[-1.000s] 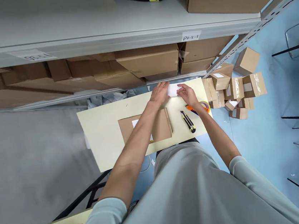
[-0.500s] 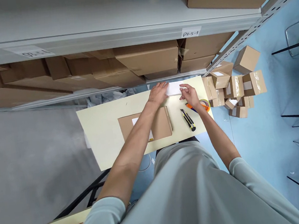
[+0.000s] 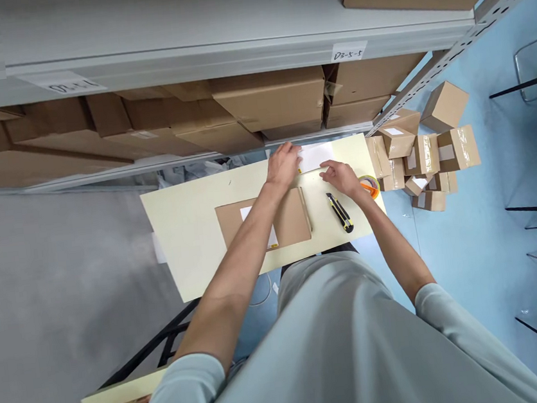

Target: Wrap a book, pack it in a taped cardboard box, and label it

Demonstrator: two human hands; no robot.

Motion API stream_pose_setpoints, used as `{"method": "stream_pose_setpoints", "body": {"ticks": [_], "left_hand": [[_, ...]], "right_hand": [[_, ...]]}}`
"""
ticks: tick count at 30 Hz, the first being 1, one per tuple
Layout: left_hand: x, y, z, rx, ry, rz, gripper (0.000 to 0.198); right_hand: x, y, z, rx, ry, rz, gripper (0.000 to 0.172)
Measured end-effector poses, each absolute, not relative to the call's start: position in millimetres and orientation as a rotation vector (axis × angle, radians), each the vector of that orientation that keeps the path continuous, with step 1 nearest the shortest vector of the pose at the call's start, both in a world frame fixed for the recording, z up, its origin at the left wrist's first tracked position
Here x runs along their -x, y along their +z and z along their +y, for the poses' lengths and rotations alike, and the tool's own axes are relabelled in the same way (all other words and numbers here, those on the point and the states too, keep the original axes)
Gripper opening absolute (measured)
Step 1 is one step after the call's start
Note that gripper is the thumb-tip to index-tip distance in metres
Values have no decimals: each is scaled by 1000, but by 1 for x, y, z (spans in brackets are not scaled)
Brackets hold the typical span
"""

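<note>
A white paper label sheet (image 3: pixel 316 156) lies at the far edge of the cream tabletop. My left hand (image 3: pixel 284 164) is closed at its left end, fingertips on the paper. My right hand (image 3: pixel 341 178) is just below the sheet's near edge, fingers bent and apart, with nothing visible in them. Close to my right wrist are a roll of tape (image 3: pixel 375 183) and an orange-handled tool (image 3: pixel 368 189), partly hidden by the hand. Nearer me lies a black and yellow utility knife (image 3: pixel 340 213). A flat cardboard box (image 3: pixel 292 217) with a white label sits under my left forearm.
A shelf (image 3: pixel 175 63) overhangs the table (image 3: pixel 180 237), with cardboard boxes (image 3: pixel 271 101) packed on the level below. Small taped boxes (image 3: pixel 421 155) are piled on the floor to the right. A metal upright (image 3: pixel 433 73) stands at the far right corner.
My right hand has come off the right end of the label sheet and dropped slightly toward me, its fingers opening. My left hand stays at the sheet's left end. The view has shifted slightly.
</note>
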State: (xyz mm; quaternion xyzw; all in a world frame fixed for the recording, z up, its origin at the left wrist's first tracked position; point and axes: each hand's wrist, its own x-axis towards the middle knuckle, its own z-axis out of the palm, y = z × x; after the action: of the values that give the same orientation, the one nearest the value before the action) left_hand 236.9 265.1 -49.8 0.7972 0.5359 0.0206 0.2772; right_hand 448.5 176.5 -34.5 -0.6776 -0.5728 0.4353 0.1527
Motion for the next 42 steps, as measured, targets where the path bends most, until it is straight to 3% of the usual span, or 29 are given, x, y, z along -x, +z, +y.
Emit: {"method": "stream_pose_setpoints", "body": {"ticks": [4,10,17,21,23,26,29,32,37,42], "left_hand": [[-236,-53,268,-2060,121,1485,31],[-234,-51,267,-2044,133,1489,28],[-236,-38,263,-2081,375,1403,22],[-253,-31,265,-1702,467,1425,23],[-264,-29,267,-1445,528,1370,38],[-279,-29,270,-1218,541,1258,65],[-287,-34,269,-1355,492,1251,58],[-291,-41,263,-1780,347,1281,41],[-305,-53,246,-2192,-29,1155,75],[-319,-59,239,-2219,-190,1141,75]], "right_hand": [[-445,-26,183,1995,1193,-1657,27],[-439,-23,184,2040,1146,-1690,29],[-424,-30,183,2015,1013,-1728,36],[-410,-33,184,1984,908,-1663,65],[-408,-34,186,1993,858,-1588,75],[-421,-37,192,1998,794,-1446,59],[-452,-38,200,2063,762,-1340,36],[-486,-39,208,2167,703,-1252,35],[-518,-45,216,2221,676,-1176,36],[-525,-55,207,2353,740,-1196,33]]}}
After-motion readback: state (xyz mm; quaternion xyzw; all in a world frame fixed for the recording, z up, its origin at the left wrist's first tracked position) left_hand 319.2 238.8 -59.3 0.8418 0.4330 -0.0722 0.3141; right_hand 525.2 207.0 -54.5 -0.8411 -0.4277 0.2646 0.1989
